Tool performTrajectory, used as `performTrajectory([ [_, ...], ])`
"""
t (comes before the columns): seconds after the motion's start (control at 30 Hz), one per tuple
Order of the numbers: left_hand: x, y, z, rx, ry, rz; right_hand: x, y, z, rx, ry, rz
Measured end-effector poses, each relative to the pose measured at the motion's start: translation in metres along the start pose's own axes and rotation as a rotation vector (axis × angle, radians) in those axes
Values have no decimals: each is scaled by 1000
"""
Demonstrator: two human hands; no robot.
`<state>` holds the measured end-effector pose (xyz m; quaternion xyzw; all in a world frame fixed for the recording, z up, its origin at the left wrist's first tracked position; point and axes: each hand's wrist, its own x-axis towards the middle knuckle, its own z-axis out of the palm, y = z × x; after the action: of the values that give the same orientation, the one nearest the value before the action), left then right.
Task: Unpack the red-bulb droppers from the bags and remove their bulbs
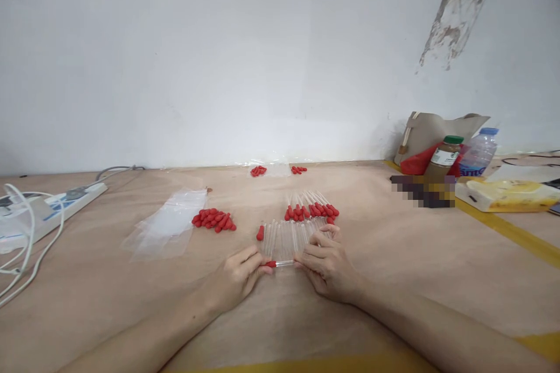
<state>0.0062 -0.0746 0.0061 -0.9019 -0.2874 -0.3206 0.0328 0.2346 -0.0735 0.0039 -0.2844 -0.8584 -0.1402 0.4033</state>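
My left hand (245, 274) pinches a red rubber bulb (271, 264) that sits at the left end of a clear glass tube (285, 263). The tube's other end is gripped by my right hand (326, 262), so the dropper lies level between both hands. Just behind are a row of bare glass tubes (280, 236) and one loose red bulb (260, 233). Beyond these lie droppers fitted with red bulbs (321, 210), bulbs toward me. To the left is a heap of loose red bulbs (214, 220).
Clear plastic bags (170, 221) lie left of the heap. A white power strip (52, 215) with cables is far left. Two small bulb groups (258, 171) lie by the wall. At right stand a bag (437, 128), a green-capped bottle (443, 160), a blue-capped bottle (480, 151) and a yellow tissue pack (510, 195).
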Motion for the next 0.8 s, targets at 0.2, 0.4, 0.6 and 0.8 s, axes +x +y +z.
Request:
performTrajectory([
  [0.2, -5, -4, -6, 13, 51, -19, -4, 11, -13, 33, 17, 37],
  [0.4, -3, -17, -14, 10, 255, -230, -5, 45, -20, 10, 130, 427],
  [0.6, 4, -26, -20, 107, 252, -417, 5, 35, -16, 24, 178, 448],
  [0.8, 3, -26, -21, 7, 267, -509, 26, 22, -4, -138, 163, 183],
])
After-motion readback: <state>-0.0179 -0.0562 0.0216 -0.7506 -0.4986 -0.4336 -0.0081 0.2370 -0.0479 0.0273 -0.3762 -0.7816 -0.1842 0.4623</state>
